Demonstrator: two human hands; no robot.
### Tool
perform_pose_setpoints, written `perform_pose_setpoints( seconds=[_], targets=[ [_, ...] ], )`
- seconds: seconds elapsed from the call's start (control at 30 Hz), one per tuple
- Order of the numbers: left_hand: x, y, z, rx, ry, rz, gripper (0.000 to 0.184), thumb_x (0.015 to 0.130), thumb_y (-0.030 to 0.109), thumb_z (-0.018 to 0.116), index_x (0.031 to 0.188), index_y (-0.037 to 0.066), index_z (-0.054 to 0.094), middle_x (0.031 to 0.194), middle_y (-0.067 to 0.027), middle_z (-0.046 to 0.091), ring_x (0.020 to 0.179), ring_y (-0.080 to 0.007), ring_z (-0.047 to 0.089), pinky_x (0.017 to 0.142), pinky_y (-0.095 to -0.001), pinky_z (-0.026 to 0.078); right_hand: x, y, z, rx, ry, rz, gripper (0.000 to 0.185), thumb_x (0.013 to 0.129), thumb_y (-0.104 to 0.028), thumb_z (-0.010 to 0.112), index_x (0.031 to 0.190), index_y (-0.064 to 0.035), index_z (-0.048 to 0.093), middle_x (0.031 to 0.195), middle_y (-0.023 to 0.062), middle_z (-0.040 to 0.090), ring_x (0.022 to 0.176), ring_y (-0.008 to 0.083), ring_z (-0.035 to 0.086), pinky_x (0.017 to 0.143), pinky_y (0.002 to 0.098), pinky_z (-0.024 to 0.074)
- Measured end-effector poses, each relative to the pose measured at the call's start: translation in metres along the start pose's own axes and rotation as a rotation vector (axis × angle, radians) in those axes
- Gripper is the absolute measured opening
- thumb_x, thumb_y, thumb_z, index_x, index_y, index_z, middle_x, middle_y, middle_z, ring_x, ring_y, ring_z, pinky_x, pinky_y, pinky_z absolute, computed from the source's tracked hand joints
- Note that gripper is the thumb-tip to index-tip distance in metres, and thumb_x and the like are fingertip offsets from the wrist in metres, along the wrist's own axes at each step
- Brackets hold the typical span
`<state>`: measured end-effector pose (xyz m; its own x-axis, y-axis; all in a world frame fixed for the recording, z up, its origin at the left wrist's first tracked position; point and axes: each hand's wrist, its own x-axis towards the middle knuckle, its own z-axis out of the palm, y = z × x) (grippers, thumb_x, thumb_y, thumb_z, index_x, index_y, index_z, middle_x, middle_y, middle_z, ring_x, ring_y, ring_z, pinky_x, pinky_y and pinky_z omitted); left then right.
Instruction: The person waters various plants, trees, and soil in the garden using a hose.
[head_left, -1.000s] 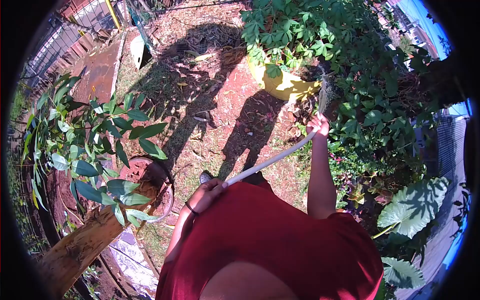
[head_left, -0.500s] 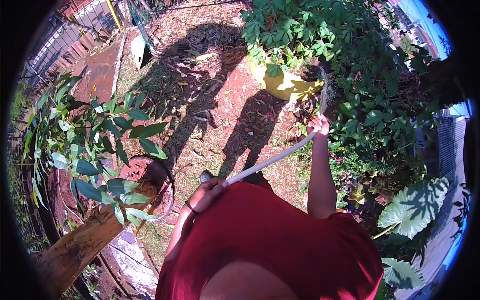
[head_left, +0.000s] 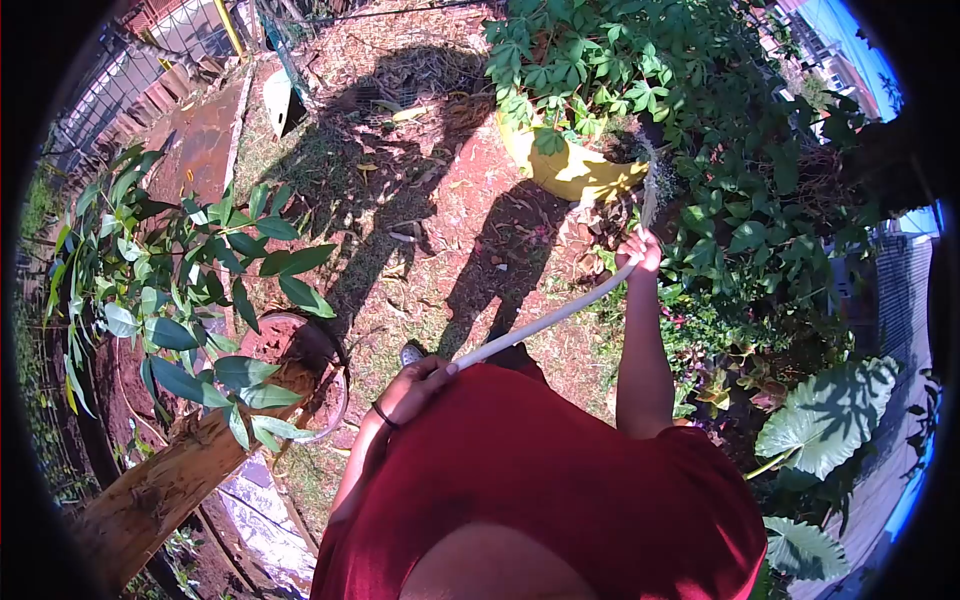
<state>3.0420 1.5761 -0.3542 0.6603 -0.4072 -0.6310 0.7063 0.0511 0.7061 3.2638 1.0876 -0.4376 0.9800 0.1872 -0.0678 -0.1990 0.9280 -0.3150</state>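
Observation:
A pale hose (head_left: 545, 322) runs from my left hand up to my right hand. My left hand (head_left: 411, 388), with a dark band at the wrist, is wrapped round its lower part near my red shirt. Up and to the right, my right hand (head_left: 640, 250) grips the hose close to its end. Water (head_left: 652, 190) sprays from there toward the leafy plants (head_left: 720, 170). Beyond that hand lies a curved yellow object (head_left: 575, 172), partly covered by leaves.
On the left a thick tree trunk (head_left: 170, 480) slants below a leafy branch (head_left: 230, 370). A rusty metal sheet (head_left: 195, 145) lies at the upper left, by a wire fence (head_left: 95, 95). Large-leaved plants (head_left: 828, 415) grow at the lower right.
The water spray at the hose end has shifted slightly to the right. Both hands keep nearly the same places on the hose.

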Motion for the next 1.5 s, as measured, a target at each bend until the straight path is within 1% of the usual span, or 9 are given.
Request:
perform_pose_setpoints(
  seconds=[0.43,0.5,0.6,0.8,0.9,1.0,1.23,1.3,1.5],
  targets=[
    [-0.007,0.017,0.000,0.012,0.003,-0.021,0.026,0.093,0.034,0.058,0.091,0.008,0.061,0.077,0.0031,0.056,0.071,-0.0053,0.049,0.064,-0.0215,0.041,0.003,0.003,0.005,0.011,0.080,-0.020,0.022,0.094,-0.017,0.039,0.080,-0.0049,0.051,0.051,-0.0023,0.041,0.037,0.0086,0.037,0.045,0.0250,0.0372],
    [-0.008,0.018,0.000,-0.012,-0.002,-0.037,0.026,0.093,0.033,0.058,0.091,0.008,0.061,0.077,0.0029,0.056,0.071,-0.0053,0.049,0.064,-0.0219,0.041,0.001,0.006,0.013,-0.022,0.159,-0.053,0.021,0.093,-0.017,0.040,0.079,-0.0052,0.051,0.051,-0.0025,0.040,0.036,0.0086,0.037,0.044,0.0248,0.0364],
    [-0.005,0.014,-0.002,0.036,0.017,-0.011,0.026,0.093,0.033,0.057,0.092,0.008,0.061,0.078,0.0025,0.057,0.072,-0.0057,0.050,0.065,-0.0221,0.042,0.002,0.009,0.019,-0.024,0.191,-0.078,0.021,0.093,-0.016,0.040,0.078,-0.0054,0.050,0.050,-0.0027,0.040,0.036,0.0084,0.036,0.043,0.0247,0.0359],
    [-0.002,0.006,-0.005,0.016,0.005,-0.009,0.026,0.093,0.033,0.057,0.093,0.008,0.061,0.078,0.0017,0.058,0.072,-0.0062,0.051,0.066,-0.0222,0.043,0.006,0.010,0.022,-0.013,0.180,-0.098,0.021,0.094,-0.017,0.039,0.079,-0.0056,0.049,0.049,-0.0032,0.039,0.035,0.0073,0.036,0.041,0.0236,0.0359],
    [-0.002,0.007,-0.007,0.028,-0.004,-0.010,0.026,0.094,0.033,0.056,0.094,0.008,0.061,0.078,0.0018,0.057,0.072,-0.0063,0.051,0.066,-0.0222,0.042,0.008,0.009,0.028,-0.013,0.191,-0.066,0.023,0.096,-0.020,0.039,0.078,-0.0074,0.047,0.048,-0.0038,0.038,0.034,0.0072,0.035,0.040,0.0231,0.0361],
    [-0.001,0.005,-0.008,0.013,-0.006,-0.007,0.026,0.094,0.033,0.056,0.093,0.008,0.061,0.078,0.0021,0.057,0.072,-0.0063,0.051,0.065,-0.0220,0.042,0.009,0.011,0.030,-0.003,0.221,-0.092,0.024,0.096,-0.022,0.040,0.077,-0.0088,0.046,0.048,-0.0042,0.037,0.034,0.0072,0.035,0.039,0.0232,0.0365],
    [-0.001,0.003,-0.010,0.018,-0.005,0.009,0.025,0.094,0.032,0.056,0.092,0.008,0.061,0.077,0.0029,0.055,0.071,-0.0060,0.048,0.064,-0.0216,0.040,0.010,0.012,0.027,-0.029,0.228,-0.076,0.023,0.096,-0.021,0.041,0.077,-0.0090,0.046,0.048,-0.0040,0.036,0.034,0.0075,0.035,0.039,0.0234,0.0361],
    [0.000,0.001,-0.013,0.068,-0.005,0.025,0.025,0.094,0.032,0.056,0.092,0.008,0.061,0.076,0.0034,0.053,0.071,-0.0057,0.047,0.064,-0.0213,0.039,0.010,0.014,0.033,-0.042,0.275,-0.073,0.023,0.096,-0.021,0.040,0.077,-0.0089,0.046,0.048,-0.0035,0.037,0.034,0.0079,0.034,0.039,0.0236,0.0351],
    [0.000,0.002,-0.014,0.061,-0.004,0.020,0.026,0.094,0.033,0.056,0.092,0.007,0.061,0.076,0.0036,0.051,0.071,-0.0059,0.045,0.065,-0.0215,0.038,0.011,0.016,0.037,-0.039,0.257,-0.044,0.023,0.096,-0.020,0.039,0.078,-0.0074,0.047,0.048,-0.0023,0.037,0.036,0.0093,0.036,0.041,0.0250,0.0364]
  ],
)
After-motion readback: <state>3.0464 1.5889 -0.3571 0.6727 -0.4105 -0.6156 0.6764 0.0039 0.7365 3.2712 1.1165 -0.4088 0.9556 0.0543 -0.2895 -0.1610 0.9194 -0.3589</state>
